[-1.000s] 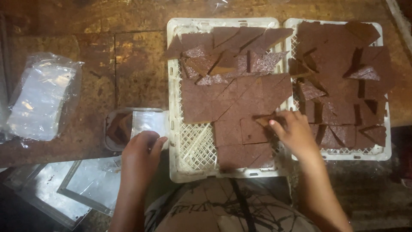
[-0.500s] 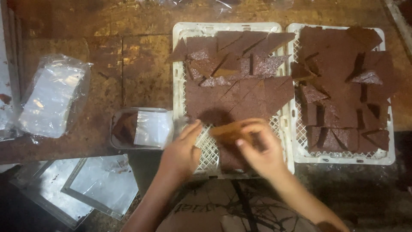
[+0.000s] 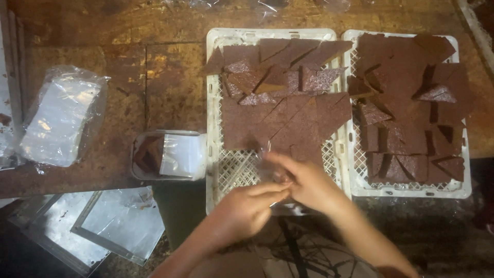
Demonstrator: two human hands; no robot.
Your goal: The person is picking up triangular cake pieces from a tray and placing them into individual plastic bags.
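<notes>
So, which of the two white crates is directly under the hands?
The left white plastic lattice crate; the right crate lies beside the right hand.

A worn wooden table (image 3: 113,77) fills the upper part of the frame, its brown top scuffed, stained and blotched with yellowish patches, with dark seams crossing the boards at upper left. Its front edge runs along the lower left. Below it the floor (image 3: 442,242) lies in deep shadow at lower right. The light is dim and warm, brightest across the top centre.
</notes>
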